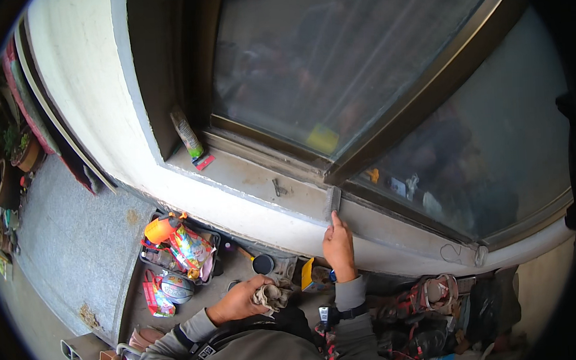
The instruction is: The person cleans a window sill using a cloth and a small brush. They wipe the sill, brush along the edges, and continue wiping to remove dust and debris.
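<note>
My left hand (244,299) holds a crumpled greyish cloth (272,296) in front of my body. My right hand (339,246) reaches to the window sill and grips a grey brush (333,202), its head lying over the sill's edge below the window frame. On the sill (248,174), left of the brush, lies a small dark object (279,187) that I cannot name. Farther left a bottle or tube with a green end (188,136) leans in the corner, beside a small red packet (204,162).
Below the wall, a black crate (216,242) holds an orange spray bottle (161,229) and colourful bags. A basketball (177,288), a small dark pan (262,264) and a yellow box (308,274) stand nearby. Bags and shoes lie at lower right. A glass jar (480,256) stands on the sill.
</note>
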`<state>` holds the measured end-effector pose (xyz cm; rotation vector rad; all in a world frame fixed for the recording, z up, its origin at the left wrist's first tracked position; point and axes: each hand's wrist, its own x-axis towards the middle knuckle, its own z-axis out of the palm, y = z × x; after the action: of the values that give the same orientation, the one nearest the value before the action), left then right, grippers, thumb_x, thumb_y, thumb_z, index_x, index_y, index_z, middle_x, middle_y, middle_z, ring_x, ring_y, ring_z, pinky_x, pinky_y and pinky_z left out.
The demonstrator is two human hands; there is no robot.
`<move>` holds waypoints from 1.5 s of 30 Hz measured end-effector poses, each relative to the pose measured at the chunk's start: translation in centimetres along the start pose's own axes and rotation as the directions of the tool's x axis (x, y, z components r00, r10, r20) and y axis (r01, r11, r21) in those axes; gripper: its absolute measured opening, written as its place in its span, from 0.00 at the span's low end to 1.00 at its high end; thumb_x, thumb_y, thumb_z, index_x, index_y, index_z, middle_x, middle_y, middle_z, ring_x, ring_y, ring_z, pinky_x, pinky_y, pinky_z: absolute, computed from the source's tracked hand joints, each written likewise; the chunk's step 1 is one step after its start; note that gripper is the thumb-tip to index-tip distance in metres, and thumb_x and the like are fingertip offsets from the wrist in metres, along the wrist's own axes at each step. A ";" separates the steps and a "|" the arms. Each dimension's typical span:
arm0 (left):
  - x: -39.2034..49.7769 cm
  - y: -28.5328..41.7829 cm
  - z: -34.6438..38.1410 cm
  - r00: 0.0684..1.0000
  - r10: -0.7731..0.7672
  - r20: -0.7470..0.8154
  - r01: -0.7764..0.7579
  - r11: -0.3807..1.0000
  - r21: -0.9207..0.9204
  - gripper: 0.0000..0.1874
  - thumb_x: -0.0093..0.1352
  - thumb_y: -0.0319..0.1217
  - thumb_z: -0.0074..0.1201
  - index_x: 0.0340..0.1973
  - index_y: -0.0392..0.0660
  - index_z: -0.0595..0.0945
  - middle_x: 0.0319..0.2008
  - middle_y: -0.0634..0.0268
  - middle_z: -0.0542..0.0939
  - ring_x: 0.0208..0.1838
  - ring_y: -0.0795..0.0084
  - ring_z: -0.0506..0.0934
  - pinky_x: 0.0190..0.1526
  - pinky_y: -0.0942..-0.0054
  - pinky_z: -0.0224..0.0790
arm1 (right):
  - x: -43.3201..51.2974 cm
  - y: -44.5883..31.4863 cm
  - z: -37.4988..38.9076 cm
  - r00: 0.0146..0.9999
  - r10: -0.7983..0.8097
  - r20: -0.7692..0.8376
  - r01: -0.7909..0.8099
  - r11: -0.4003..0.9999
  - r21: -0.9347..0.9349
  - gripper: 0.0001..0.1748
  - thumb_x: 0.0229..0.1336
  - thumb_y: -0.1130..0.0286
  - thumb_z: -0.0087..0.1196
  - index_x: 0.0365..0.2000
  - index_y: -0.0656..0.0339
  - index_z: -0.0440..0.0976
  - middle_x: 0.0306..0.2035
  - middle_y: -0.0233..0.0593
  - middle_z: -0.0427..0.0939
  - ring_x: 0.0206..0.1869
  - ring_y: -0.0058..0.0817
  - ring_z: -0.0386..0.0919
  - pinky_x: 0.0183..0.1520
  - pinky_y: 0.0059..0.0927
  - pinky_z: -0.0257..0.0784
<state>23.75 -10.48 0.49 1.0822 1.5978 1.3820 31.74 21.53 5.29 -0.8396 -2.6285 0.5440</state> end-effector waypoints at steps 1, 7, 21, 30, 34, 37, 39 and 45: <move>0.1 0.0 0.1 1.000 0.027 0.010 -0.027 1.000 0.005 0.35 0.61 0.28 0.76 0.64 0.44 0.79 0.57 0.54 0.85 0.59 0.51 0.84 0.61 0.60 0.78 | -0.1 0.3 -0.6 0.999 0.053 0.014 -0.053 0.999 -0.008 0.26 0.73 0.77 0.54 0.69 0.67 0.75 0.54 0.65 0.82 0.56 0.62 0.81 0.61 0.52 0.78; 1.3 0.7 1.3 0.992 0.117 0.053 -0.120 0.991 0.051 0.33 0.63 0.28 0.74 0.63 0.43 0.77 0.55 0.52 0.83 0.59 0.48 0.84 0.61 0.59 0.78 | -0.2 0.3 -1.1 0.999 0.052 0.000 -0.052 0.998 -0.032 0.28 0.74 0.75 0.54 0.71 0.67 0.72 0.56 0.64 0.79 0.54 0.64 0.81 0.60 0.54 0.78; 1.1 1.1 3.7 0.995 0.011 -0.104 -0.005 0.998 0.065 0.34 0.63 0.29 0.75 0.63 0.43 0.77 0.58 0.51 0.83 0.60 0.47 0.84 0.60 0.59 0.78 | 5.6 -0.7 -0.2 0.940 -0.321 0.114 0.287 0.926 0.244 0.25 0.74 0.75 0.55 0.68 0.65 0.76 0.55 0.63 0.84 0.54 0.60 0.84 0.58 0.48 0.80; 1.6 1.8 5.6 0.986 -0.059 -0.157 0.061 0.998 0.005 0.36 0.62 0.29 0.75 0.65 0.40 0.76 0.61 0.49 0.82 0.64 0.45 0.81 0.65 0.58 0.75 | 9.6 -1.9 0.3 0.929 -0.325 0.175 0.277 0.927 0.254 0.24 0.73 0.76 0.57 0.66 0.66 0.78 0.57 0.65 0.84 0.54 0.60 0.84 0.56 0.44 0.80; 2.0 1.8 6.5 0.984 -0.040 -0.176 0.049 0.998 0.050 0.35 0.63 0.29 0.75 0.64 0.41 0.76 0.60 0.50 0.82 0.62 0.46 0.82 0.64 0.58 0.76 | 11.2 -3.5 1.1 0.764 -0.624 0.164 0.514 0.742 0.431 0.23 0.72 0.77 0.57 0.65 0.66 0.78 0.50 0.64 0.85 0.53 0.63 0.83 0.56 0.47 0.80; 2.2 1.8 6.9 0.974 -0.025 -0.226 0.042 0.997 0.068 0.35 0.63 0.29 0.75 0.65 0.42 0.76 0.60 0.50 0.82 0.61 0.46 0.83 0.63 0.58 0.76 | 12.0 -4.0 1.8 0.867 -0.414 0.279 0.347 0.901 0.259 0.24 0.72 0.75 0.57 0.66 0.65 0.78 0.51 0.64 0.83 0.53 0.64 0.82 0.56 0.53 0.78; 2.2 1.7 7.0 0.964 -0.093 -0.248 0.094 0.996 -0.007 0.36 0.63 0.29 0.75 0.65 0.42 0.76 0.60 0.49 0.82 0.61 0.46 0.83 0.63 0.57 0.76 | 12.4 -4.2 2.1 0.819 -0.504 0.275 0.415 0.850 0.324 0.24 0.72 0.75 0.56 0.66 0.65 0.78 0.51 0.64 0.83 0.54 0.63 0.82 0.56 0.52 0.79; 2.4 1.6 7.5 0.954 -0.050 -0.295 0.063 0.997 0.034 0.34 0.64 0.29 0.74 0.64 0.43 0.76 0.57 0.50 0.83 0.61 0.47 0.83 0.62 0.57 0.77 | 14.7 -5.1 1.8 0.801 -0.540 0.259 0.404 0.806 0.431 0.25 0.73 0.75 0.56 0.67 0.65 0.77 0.55 0.65 0.84 0.56 0.62 0.83 0.60 0.46 0.79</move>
<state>29.97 -5.52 0.99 0.8776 1.8632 1.5307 17.23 26.13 8.76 0.0745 -2.7806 1.0704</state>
